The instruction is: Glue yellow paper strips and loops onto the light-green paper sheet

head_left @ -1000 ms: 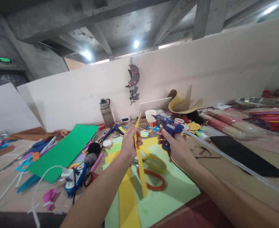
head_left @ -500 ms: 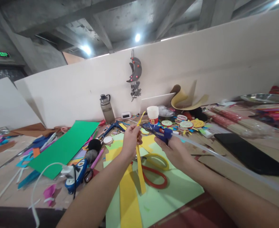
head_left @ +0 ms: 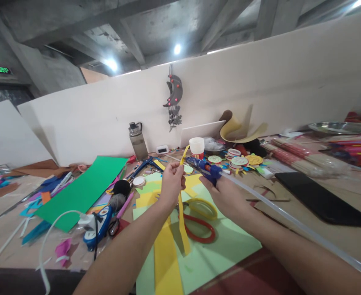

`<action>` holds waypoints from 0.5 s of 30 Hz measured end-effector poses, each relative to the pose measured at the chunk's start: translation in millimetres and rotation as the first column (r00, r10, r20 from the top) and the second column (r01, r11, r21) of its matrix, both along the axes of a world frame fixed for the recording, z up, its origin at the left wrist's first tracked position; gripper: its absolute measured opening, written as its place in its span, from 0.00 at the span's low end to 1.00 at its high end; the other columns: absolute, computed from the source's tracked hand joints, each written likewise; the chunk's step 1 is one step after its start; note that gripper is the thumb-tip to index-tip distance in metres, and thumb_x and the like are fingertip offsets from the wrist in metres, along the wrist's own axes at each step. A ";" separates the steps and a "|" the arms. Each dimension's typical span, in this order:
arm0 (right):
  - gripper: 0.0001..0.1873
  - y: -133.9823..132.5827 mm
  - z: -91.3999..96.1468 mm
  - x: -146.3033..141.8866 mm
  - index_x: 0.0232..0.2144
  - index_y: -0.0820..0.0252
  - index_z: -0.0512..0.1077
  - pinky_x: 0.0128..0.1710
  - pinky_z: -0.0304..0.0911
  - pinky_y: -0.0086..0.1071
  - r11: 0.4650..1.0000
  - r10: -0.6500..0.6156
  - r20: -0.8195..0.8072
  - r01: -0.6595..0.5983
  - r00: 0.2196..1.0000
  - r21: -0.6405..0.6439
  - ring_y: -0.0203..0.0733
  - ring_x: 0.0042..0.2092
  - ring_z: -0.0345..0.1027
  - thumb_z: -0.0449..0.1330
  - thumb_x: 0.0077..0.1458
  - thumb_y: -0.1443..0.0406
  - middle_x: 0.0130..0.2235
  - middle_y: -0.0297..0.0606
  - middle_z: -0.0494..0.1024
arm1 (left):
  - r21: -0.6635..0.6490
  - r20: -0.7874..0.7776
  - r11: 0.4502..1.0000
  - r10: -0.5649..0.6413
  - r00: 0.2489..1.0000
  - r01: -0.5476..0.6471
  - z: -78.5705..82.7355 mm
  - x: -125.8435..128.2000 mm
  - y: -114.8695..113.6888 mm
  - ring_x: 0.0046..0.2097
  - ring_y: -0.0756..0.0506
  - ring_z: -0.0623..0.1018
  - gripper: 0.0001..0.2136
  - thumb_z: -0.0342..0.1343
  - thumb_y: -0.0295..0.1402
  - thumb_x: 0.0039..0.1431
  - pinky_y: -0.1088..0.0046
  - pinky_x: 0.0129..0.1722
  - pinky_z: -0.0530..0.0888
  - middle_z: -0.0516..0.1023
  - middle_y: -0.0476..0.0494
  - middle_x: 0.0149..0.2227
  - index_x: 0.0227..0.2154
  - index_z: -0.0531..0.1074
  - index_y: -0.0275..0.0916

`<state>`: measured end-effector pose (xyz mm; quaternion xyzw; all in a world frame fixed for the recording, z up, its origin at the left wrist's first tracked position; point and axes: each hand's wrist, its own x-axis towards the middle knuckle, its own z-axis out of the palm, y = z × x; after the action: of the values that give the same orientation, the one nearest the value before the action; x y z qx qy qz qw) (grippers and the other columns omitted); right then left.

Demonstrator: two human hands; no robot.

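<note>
My left hand [head_left: 172, 182] pinches a narrow yellow strip [head_left: 183, 229] near its top; the long end hangs down over the sheets. My right hand [head_left: 226, 192] is wrapped round a blue glue gun [head_left: 209, 170], with a long clear glue stick [head_left: 275, 209] running out of its back. The gun's nozzle is close to the strip's upper end; whether they touch I cannot tell. Below the hands lie scissors with red and yellow handles [head_left: 203, 235], a wider yellow strip [head_left: 167, 262] and light green sheets [head_left: 220, 266].
A green sheet [head_left: 82, 192], a blue power strip [head_left: 98, 229] and a bottle [head_left: 138, 141] stand or lie to the left. Behind the gun is a white paper cup [head_left: 196, 146]. Round paper pieces [head_left: 239, 162] and a black phone-like slab [head_left: 321, 198] are at right.
The glue gun's nozzle has come closer to the strip's upper end. The strip's hanging end has shifted slightly right and down. Both hands keep their hold.
</note>
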<state>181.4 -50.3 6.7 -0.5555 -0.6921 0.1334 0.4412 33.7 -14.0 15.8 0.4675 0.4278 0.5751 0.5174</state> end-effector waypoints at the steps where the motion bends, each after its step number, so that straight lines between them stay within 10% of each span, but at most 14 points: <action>1: 0.18 -0.7 -0.6 -0.2 0.41 0.60 0.72 0.44 0.62 0.38 1.000 0.007 0.018 -0.007 1.000 0.008 0.50 0.47 0.69 0.49 0.60 0.56 0.40 0.45 0.77 | -0.001 -0.004 1.000 0.006 1.000 -0.006 -0.1 -0.3 0.2 0.18 0.57 0.61 0.14 0.57 0.42 0.52 0.84 0.15 0.53 0.64 0.55 0.23 0.33 0.62 0.40; 15: 0.11 -7.0 14.3 -7.8 0.41 0.59 0.68 0.41 0.63 0.35 0.991 -0.068 -0.025 0.071 0.997 0.111 0.47 0.42 0.69 0.51 0.58 0.61 0.41 0.45 0.76 | -0.008 -0.035 1.000 0.013 0.999 -0.014 -1.7 3.8 -2.8 0.18 0.57 0.62 0.14 0.57 0.43 0.51 0.83 0.15 0.55 0.65 0.54 0.23 0.34 0.63 0.40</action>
<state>173.6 -57.3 21.0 -0.5523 -0.6741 0.0849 0.4830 37.5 -16.8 14.1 0.4727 0.4423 0.5686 0.5076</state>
